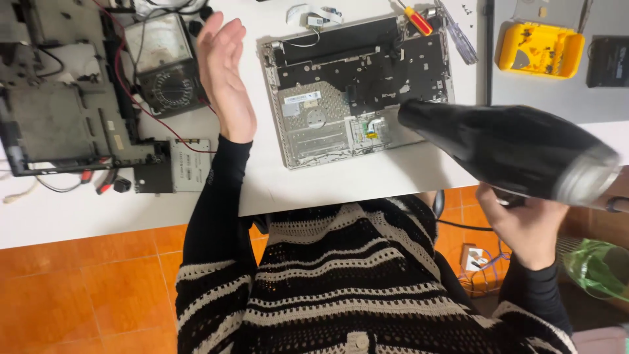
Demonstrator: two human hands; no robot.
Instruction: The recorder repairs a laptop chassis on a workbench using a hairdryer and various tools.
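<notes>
My right hand (527, 226) grips the handle of a black hair dryer (511, 147). Its nozzle points left, over the lower right corner of an opened silver laptop base (354, 92) lying on the white table (327, 183). My left hand (226, 75) is raised edge-on just left of the laptop base, fingers straight and together, holding nothing. The base's inner metal plate and a small board show; its right part is hidden by the dryer.
A black analog multimeter (164, 65) with red leads and a stripped dark chassis (59, 111) lie at the left. A red-handled screwdriver (417, 19), a clear-handled tool (458, 39) and a yellow tray (540, 49) sit at the back right. Orange floor tiles lie below.
</notes>
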